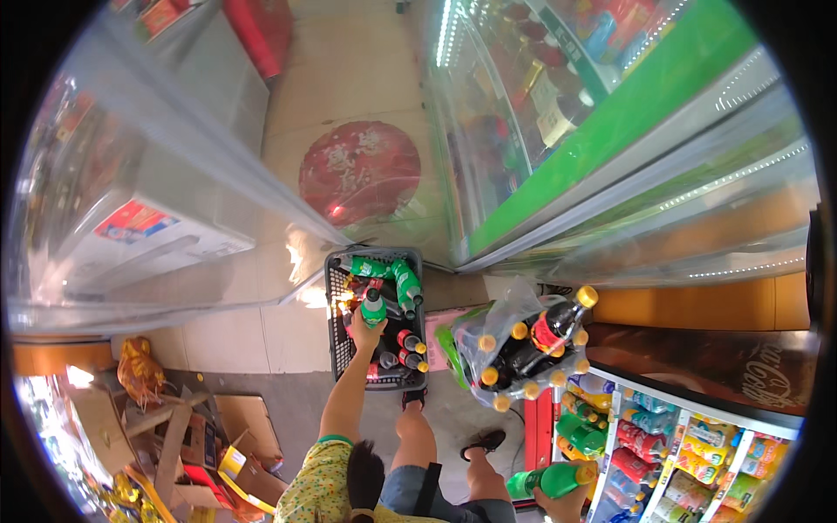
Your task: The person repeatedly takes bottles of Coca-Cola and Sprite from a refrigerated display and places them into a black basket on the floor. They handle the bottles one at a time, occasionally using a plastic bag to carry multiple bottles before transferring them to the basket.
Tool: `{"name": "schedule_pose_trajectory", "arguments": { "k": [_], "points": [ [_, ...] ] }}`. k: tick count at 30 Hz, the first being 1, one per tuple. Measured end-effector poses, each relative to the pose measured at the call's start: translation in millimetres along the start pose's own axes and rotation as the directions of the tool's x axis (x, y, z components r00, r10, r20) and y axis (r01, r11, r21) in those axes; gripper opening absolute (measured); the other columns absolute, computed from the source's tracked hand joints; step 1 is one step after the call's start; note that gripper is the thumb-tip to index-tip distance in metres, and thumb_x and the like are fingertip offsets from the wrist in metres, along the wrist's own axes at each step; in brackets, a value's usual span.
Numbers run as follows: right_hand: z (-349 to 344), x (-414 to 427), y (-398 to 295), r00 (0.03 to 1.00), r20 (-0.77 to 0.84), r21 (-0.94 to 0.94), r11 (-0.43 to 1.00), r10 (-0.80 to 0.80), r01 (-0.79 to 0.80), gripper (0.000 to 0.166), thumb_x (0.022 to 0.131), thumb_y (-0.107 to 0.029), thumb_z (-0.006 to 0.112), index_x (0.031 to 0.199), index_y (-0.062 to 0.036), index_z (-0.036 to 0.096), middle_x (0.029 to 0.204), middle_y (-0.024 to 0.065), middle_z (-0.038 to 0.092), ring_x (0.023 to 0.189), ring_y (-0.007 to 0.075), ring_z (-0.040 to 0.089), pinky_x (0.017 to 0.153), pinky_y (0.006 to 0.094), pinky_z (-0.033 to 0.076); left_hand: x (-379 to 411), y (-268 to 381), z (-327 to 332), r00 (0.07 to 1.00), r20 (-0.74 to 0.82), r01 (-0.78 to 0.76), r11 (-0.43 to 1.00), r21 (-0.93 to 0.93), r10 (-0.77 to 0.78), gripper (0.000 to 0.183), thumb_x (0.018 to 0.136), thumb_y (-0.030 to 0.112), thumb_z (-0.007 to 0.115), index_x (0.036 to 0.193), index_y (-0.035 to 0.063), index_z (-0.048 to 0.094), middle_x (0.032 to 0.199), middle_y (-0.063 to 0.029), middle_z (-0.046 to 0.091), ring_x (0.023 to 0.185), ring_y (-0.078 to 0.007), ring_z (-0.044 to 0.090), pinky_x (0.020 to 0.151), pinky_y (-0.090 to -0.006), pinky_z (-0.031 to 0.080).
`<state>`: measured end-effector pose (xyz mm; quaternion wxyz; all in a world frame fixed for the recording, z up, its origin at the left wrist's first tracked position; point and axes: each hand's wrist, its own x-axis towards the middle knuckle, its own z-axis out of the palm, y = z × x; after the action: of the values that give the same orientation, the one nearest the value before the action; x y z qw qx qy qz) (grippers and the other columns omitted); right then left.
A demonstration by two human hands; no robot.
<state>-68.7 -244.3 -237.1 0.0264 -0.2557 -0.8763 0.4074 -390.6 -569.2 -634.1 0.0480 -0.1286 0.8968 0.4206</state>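
Note:
My left hand grips a small green soda bottle with a dark cap, above a dark plastic shopping basket. In the basket lie green bottles and dark cola bottles, some with yellow caps. At the lower right, my right hand holds a larger green bottle, its yellow cap towards the drinks fridge. To the right of the basket stands a clear plastic bag of several yellow-capped bottles; one cola bottle lies on top of them.
An open-fronted drinks fridge holds rows of bottles at the right. Glass door panels and a green-trimmed display fridge flank the tiled aisle. Opened cardboard boxes lie at the lower left. A round red floor sticker lies ahead.

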Motion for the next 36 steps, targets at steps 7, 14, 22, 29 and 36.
{"name": "schedule_pose_trajectory", "arguments": {
  "k": [7,14,22,29,36],
  "points": [
    [45.6,-6.9,41.4,0.986,0.114,-0.175,0.98,0.12,-0.099,0.058,0.064,-0.014,0.079,0.112,-0.0041,0.049,0.098,0.0096,0.057,0.089,0.0246,0.058,0.083,0.0399,0.048,72.5,-21.6,58.7,0.963,0.186,-0.226,0.958,0.175,0.193,0.081,0.062,0.009,0.081,0.132,0.0236,0.043,0.127,-0.0109,0.051,0.111,-0.0373,0.053,0.088,-0.0456,0.046],
    [61.2,-10.6,42.0,0.956,0.019,0.146,0.945,0.292,-0.292,0.086,0.05,-0.015,0.09,0.119,-0.0037,0.04,0.106,0.0092,0.055,0.095,0.0183,0.056,0.085,0.0346,0.047,79.1,-14.2,100.0,0.987,0.14,-0.042,0.957,-0.287,0.085,0.074,0.073,0.0,0.071,0.137,0.0149,0.035,0.132,-0.013,0.041,0.111,-0.0319,0.054,0.087,-0.0396,0.049],
    [-0.9,9.2,-6.2,0.791,-0.167,0.741,0.604,0.589,-0.293,0.053,0.063,-0.007,0.08,0.105,-0.0051,0.049,0.095,0.0044,0.059,0.086,0.0161,0.06,0.077,0.0307,0.05,-51.9,197.8,-59.3,0.948,-0.095,-0.308,0.809,-0.501,0.303,0.041,0.09,0.002,0.055,0.127,-0.0001,0.039,0.12,-0.0128,0.05,0.108,-0.023,0.051,0.089,-0.0324,0.045],
    [-86.3,-18.0,-20.0,0.868,-0.203,0.968,0.225,0.453,0.11,0.063,0.064,-0.014,0.074,0.118,-0.0049,0.044,0.103,0.0091,0.056,0.098,0.0241,0.059,0.085,0.0384,0.05,-232.9,400.0,-123.8,0.364,0.544,-0.323,0.65,-0.688,0.756,0.022,0.093,0.01,0.054,0.112,-0.0015,0.049,0.103,-0.0086,0.057,0.093,-0.0175,0.057,0.082,-0.0269,0.045],
    [-179.3,-91.5,-8.9,0.771,-0.43,0.903,0.226,0.469,0.366,0.064,0.072,-0.02,0.075,0.126,-0.0027,0.044,0.107,0.0098,0.059,0.1,0.0236,0.06,0.087,0.0377,0.049,-417.1,504.4,-80.2,-0.446,0.686,-0.031,0.756,-0.653,0.575,0.056,0.091,0.025,0.062,0.129,0.0005,0.03,0.12,-0.0139,0.051,0.109,-0.0196,0.052,0.093,-0.0341,0.042]
  ]
}}
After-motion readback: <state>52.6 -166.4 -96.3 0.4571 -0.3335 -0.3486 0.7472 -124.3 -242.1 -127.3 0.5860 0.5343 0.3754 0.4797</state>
